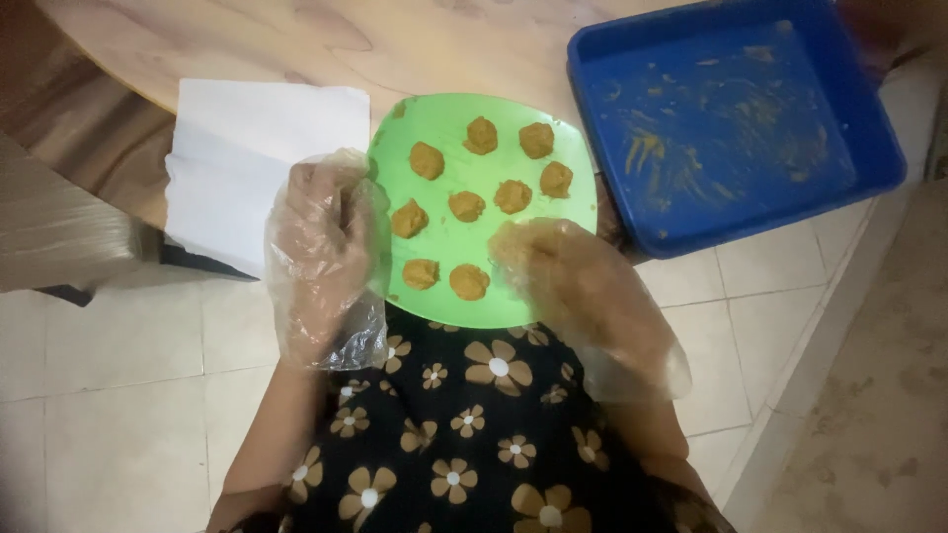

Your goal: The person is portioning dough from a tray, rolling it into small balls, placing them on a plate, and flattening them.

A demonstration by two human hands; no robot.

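Gloved hands — left hand (326,242), right hand (558,271) — flanking green plate (434,301), fingers curled

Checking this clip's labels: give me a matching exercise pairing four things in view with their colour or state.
Things:
1. plate
2. tray
3. paper sheet
4. dough balls

Colour or state:
A. blue, smeared with brownish residue
B. white, lying at the table edge
C. green, holding the balls
D. brown, set apart in rows

Pairs: 1-C, 2-A, 3-B, 4-D. Both the left hand and right hand wear clear plastic gloves at the plate's near rim.
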